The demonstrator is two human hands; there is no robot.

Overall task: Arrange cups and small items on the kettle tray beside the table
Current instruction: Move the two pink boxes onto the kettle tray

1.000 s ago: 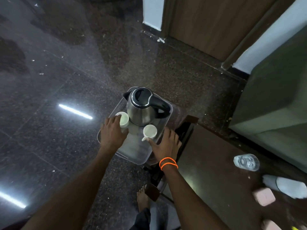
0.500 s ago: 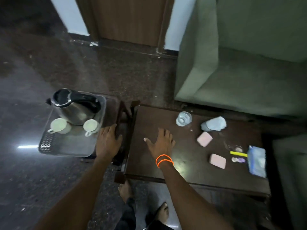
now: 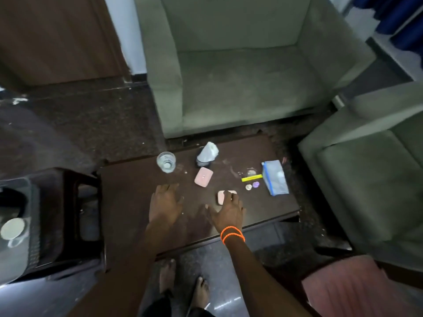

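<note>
The right hand (image 3: 229, 210) lies flat over the desk (image 3: 128, 193), its grip wide, fingers straight and spread, holding nothing. Its fingertips (image 3: 230, 195) overlap the near pink bar (image 3: 220, 197), which sits directly ahead of the grip with only its left and far edges showing; whether the fingers press it or hover just above I cannot tell. The bar's long axis seems to run across the fingers, left to right, so a pinch would close over its short sides. The left hand (image 3: 165, 203) is also flat and wide, empty, to the left of the bar and clearly farther from it. A second pink bar (image 3: 203, 176) lies beyond both grips, about midway between them, with a glass (image 3: 166, 161) farther off to the left. The kettle tray (image 3: 34, 216) is well off to the left of both grips, a white cup (image 3: 12, 228) already on it. The right hand looks best placed to take the near bar, then carry it leftward across the left hand
</note>
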